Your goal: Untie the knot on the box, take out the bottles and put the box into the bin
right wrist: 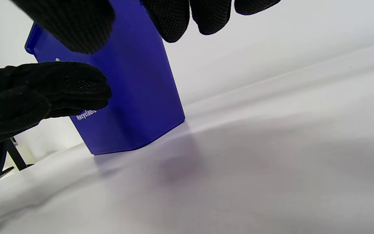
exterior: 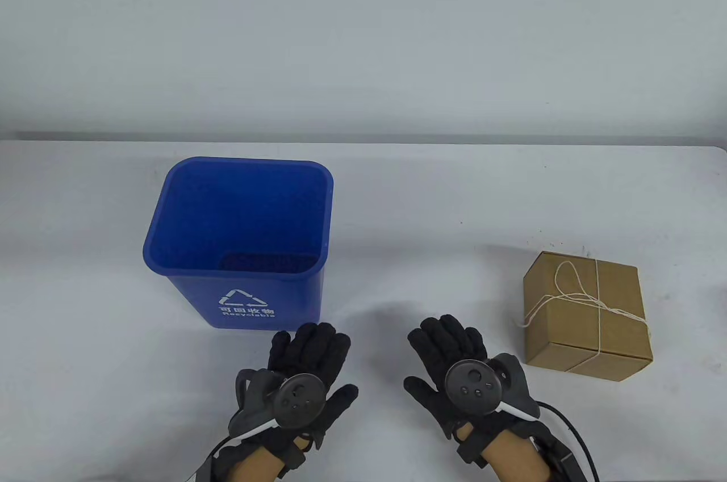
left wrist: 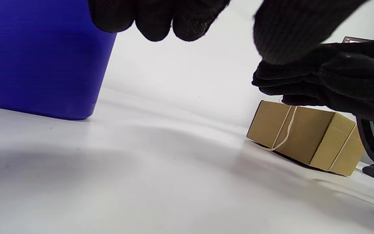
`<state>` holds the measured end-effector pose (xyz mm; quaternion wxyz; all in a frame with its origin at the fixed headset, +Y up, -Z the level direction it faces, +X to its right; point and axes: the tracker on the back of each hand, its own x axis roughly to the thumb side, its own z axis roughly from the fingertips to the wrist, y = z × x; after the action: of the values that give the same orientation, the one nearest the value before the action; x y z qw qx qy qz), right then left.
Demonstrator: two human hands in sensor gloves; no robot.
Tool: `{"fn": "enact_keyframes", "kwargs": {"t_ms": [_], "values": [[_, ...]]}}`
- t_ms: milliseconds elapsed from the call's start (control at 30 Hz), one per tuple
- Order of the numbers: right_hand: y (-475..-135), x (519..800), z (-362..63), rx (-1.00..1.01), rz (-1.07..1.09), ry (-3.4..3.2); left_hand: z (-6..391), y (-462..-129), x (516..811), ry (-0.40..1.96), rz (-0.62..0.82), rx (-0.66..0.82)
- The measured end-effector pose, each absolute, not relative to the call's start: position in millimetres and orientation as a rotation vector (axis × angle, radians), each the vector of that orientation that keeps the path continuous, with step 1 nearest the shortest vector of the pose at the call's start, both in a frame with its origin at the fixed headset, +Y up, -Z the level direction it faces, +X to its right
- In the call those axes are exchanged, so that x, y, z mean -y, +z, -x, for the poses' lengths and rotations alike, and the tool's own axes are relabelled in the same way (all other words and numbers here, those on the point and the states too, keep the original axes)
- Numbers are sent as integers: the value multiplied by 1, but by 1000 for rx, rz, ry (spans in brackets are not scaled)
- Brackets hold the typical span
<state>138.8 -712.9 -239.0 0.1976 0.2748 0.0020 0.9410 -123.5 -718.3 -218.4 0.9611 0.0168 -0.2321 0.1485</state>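
Matt brown cardboard box, thin pale string, perhaps cotton; smooth glossy blue plastic bin.

Blue bin with white recycling mark — tan box, pale string — black gloves

Bare white table lies between the blue bin and the tied cardboard box — a broad lane. The left hand hovers just beside the bin's front wall; the right hand hovers near the box — neither touches them.
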Motion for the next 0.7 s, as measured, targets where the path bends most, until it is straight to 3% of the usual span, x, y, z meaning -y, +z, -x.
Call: {"fn": "enact_keyframes", "kwargs": {"t_ms": [700], "values": [[-237, 714, -136, -22, -791, 2629, 124, -219, 718, 300, -17, 463]]}}
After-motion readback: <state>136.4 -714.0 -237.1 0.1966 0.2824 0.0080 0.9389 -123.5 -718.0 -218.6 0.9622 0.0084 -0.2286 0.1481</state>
